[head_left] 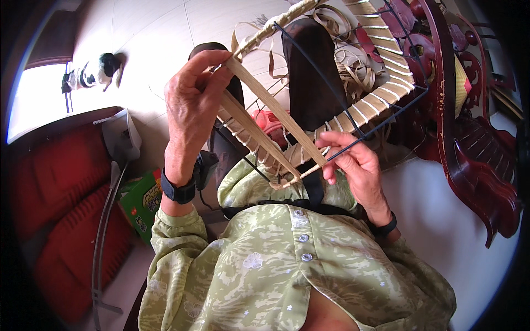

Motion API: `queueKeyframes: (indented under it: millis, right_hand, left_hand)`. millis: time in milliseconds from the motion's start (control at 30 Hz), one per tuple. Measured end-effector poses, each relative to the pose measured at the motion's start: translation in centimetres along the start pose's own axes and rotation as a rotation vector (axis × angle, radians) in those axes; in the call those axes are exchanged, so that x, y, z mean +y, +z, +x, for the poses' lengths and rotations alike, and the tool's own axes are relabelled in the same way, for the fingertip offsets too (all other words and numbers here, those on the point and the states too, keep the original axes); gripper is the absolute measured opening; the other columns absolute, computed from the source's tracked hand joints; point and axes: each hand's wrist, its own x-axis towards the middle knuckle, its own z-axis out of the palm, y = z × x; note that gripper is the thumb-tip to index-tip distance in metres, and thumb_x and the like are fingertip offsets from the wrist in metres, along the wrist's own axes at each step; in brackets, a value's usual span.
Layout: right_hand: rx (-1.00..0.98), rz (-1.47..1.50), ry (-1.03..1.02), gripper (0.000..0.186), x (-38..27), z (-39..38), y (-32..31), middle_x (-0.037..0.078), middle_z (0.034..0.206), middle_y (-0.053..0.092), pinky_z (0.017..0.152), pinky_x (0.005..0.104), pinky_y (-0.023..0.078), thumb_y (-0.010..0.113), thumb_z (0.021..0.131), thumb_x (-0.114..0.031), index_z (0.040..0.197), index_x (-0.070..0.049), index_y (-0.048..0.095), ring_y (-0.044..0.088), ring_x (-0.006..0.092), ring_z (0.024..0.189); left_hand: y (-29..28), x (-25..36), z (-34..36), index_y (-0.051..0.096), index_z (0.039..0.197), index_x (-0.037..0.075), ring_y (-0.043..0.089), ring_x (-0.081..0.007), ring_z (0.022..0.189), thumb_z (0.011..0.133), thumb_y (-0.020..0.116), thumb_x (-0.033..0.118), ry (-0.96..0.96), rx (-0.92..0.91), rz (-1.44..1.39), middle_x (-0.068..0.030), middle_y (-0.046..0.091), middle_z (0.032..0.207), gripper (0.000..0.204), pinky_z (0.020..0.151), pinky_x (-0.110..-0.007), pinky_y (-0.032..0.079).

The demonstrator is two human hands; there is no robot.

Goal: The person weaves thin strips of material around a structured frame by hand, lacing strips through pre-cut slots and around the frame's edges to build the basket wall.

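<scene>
A basket-like frame of black wire (323, 71) rests over my lap, its edges bound with tan strip. A flat tan strip (274, 110) runs slantwise across its near left side, beside a second, lower slat (256, 132). My left hand (193, 99) is closed, pinching the strip's upper end at the bound corner. The fingers of my right hand (356, 165) are bent around the strip's lower end, close to the wrapped edge and a black bar. A tan band (381, 99) laced with white cord lines the right side of the frame.
Loose coils of tan strip (356, 74) lie beyond my knees. Carved dark-red wooden furniture (447, 110) stands at right. Red cushions (61, 182), a green box (141, 204) and a grey metal stand (102, 237) are at left. A black-and-white animal (96, 71) is on the tiled floor.
</scene>
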Motion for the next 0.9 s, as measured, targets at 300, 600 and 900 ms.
queueKeyframes:
  millis: [300, 600, 900]
  right_hand:
    - [-0.096, -0.511, 0.238, 0.018, -7.4, -1.8, -1.0, 0.006, 0.088, 0.071, 0.048, 0.0180, 0.044, 0.059, 0.099, -0.009, 0.110, 0.002, 0.067, 0.062, 0.0051, 0.061]
    - [-0.132, -0.633, -0.127, 0.034, -7.3, 6.4, 7.1, 0.015, 0.093, 0.069, 0.055, 0.0260, 0.055, 0.048, 0.100, -0.005, 0.133, 0.005, 0.051, 0.067, 0.0153, 0.065]
    - [-0.194, -1.018, -0.287, 0.039, -6.9, 10.8, 7.7, 0.019, 0.092, 0.069, 0.070, 0.0329, 0.059, 0.051, 0.087, -0.003, 0.123, 0.011, 0.058, 0.071, 0.0218, 0.071]
  left_hand:
    - [-0.1, 0.2, 1.4, 0.067, 0.103, -0.001, 0.068, -0.0096, 0.076, 0.085, 0.064, -0.002, 0.050, -0.112, 0.063, -0.0058, 0.071, 0.087, 0.018, 0.067, -0.025, 0.056]
    - [-0.3, 0.3, 3.4, 0.065, 0.097, -0.001, 0.067, -0.0096, 0.079, 0.082, 0.067, -0.003, 0.056, -0.322, 0.027, -0.0067, 0.073, 0.085, 0.015, 0.071, -0.025, 0.055]
    - [-1.1, -0.5, 3.5, 0.065, 0.096, 0.000, 0.066, -0.0083, 0.078, 0.082, 0.070, -0.003, 0.001, -0.422, -0.182, -0.0050, 0.072, 0.085, 0.015, 0.071, -0.024, 0.054]
